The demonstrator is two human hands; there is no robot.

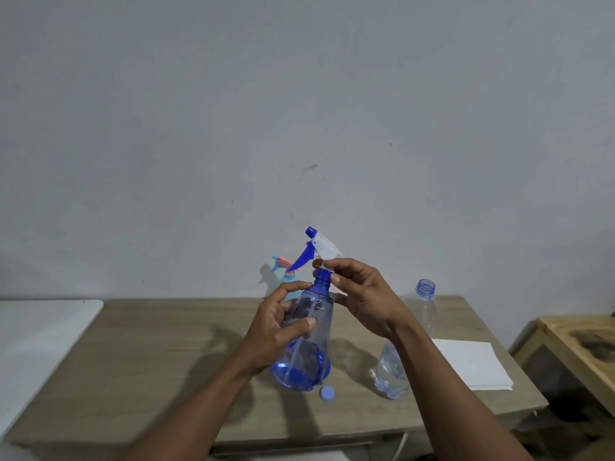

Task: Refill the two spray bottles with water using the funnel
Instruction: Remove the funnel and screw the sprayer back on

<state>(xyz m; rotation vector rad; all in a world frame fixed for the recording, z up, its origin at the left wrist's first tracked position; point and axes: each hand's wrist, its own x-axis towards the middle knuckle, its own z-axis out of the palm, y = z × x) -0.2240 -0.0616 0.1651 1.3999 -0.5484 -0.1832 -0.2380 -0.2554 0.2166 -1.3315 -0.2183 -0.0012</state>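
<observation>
**Trigger head at the neck of the blue spray bottle**

The left hand point(283, 331) is wrapped around the body of the blue spray bottle point(307, 337), holding it tilted above the worktop point(149, 354). The right hand point(359, 294) pinches the collar of the trigger head point(319, 249) between thumb and fingers at the bottle's neck.

Whether the collar is being loosened or tightened cannot be told, and the bottle looks empty, though the tinted plastic makes that uncertain. If the head comes free abruptly, its dip tube could flick drops around, or the tilted bottle could slip in the one-handed grip.

The second, light-blue spray bottle point(288, 277) stands behind, mostly hidden by the hands. An uncapped water bottle point(406, 341) stands just right of the forearm, where an elbow could topple it; its cap point(326, 392) lies by the sprayer's base. White paper point(472, 364) sits beyond. No funnel is visible.
</observation>
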